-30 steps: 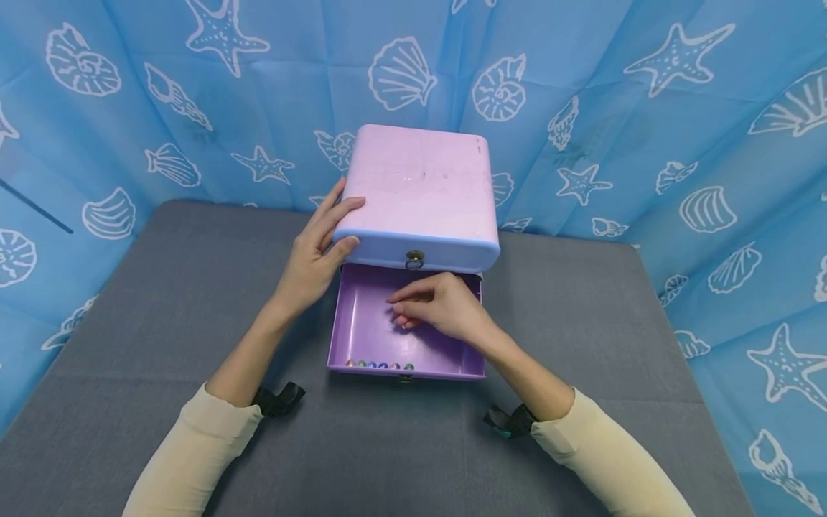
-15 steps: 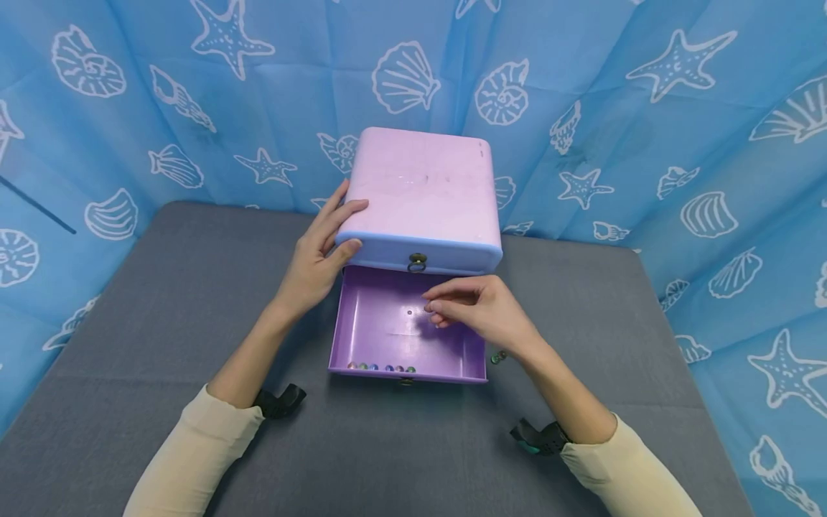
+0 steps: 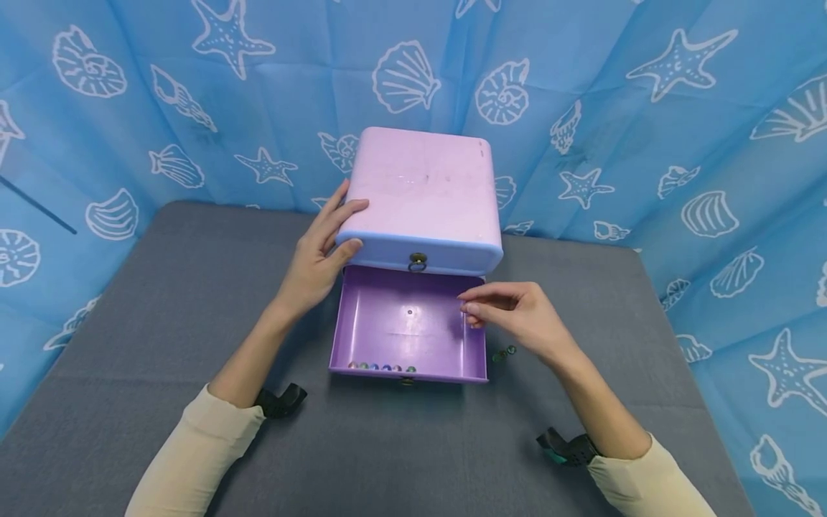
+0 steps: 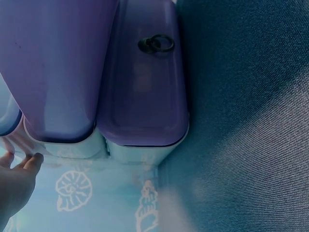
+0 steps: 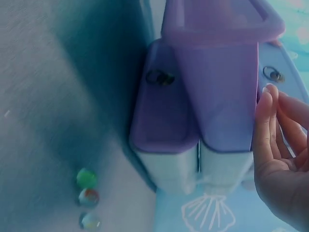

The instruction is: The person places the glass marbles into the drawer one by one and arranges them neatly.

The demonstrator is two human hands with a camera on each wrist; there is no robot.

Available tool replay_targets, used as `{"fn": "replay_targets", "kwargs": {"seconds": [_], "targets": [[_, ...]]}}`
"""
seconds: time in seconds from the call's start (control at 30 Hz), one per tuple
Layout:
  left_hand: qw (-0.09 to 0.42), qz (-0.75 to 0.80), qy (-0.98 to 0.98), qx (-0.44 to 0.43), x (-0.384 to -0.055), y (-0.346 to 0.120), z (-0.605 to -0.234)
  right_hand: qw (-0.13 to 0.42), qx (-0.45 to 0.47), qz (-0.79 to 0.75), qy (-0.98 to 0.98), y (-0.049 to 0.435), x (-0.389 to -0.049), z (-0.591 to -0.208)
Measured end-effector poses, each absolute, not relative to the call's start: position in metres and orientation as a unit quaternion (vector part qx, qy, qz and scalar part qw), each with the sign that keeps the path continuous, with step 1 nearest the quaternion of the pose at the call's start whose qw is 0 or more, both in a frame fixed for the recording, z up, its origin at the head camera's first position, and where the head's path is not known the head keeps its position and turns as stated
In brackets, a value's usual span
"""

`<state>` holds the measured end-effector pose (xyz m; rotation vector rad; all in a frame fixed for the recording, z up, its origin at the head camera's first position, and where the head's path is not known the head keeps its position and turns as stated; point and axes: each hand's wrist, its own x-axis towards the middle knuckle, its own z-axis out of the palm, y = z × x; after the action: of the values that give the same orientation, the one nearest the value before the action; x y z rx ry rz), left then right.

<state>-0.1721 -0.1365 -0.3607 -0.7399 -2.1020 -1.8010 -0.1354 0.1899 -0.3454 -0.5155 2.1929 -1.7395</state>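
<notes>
My left hand [image 3: 311, 262] rests on the left front corner of a small pink-topped drawer cabinet [image 3: 423, 187], fingers spread along its side and thumb at the front edge. Below the cabinet's light blue top drawer [image 3: 381, 251], a purple drawer [image 3: 381, 323] is pulled out. Several glass marbles [image 3: 375, 367] line its front wall. My right hand [image 3: 526, 316] hovers over that drawer's right edge, thumb and fingertips close together with no object showing between them. Just right of the drawer, marbles [image 3: 500, 355] lie on the table; the right wrist view shows three, one a green marble [image 5: 87, 178].
A lower purple drawer [image 4: 145, 92] with a ring pull is closed beneath the pulled-out one. The cabinet stands near the back of a grey cloth-covered table [image 3: 413, 452]. A blue curtain [image 3: 581, 108] with shell prints hangs behind and at the sides.
My right hand has moved right, from over the middle of the pulled-out drawer to its right edge, uncovering marbles on the table. My left hand stays on the cabinet.
</notes>
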Motion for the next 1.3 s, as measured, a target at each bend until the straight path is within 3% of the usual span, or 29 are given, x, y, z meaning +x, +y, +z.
{"fn": "replay_targets", "kwargs": {"seconds": [1.3], "targets": [[0.139,-0.621,-0.729,-0.253,-0.174,-0.136,-0.362,0.112,-0.129,-0.510,0.843,0.266,-0.125,-0.404]]}}
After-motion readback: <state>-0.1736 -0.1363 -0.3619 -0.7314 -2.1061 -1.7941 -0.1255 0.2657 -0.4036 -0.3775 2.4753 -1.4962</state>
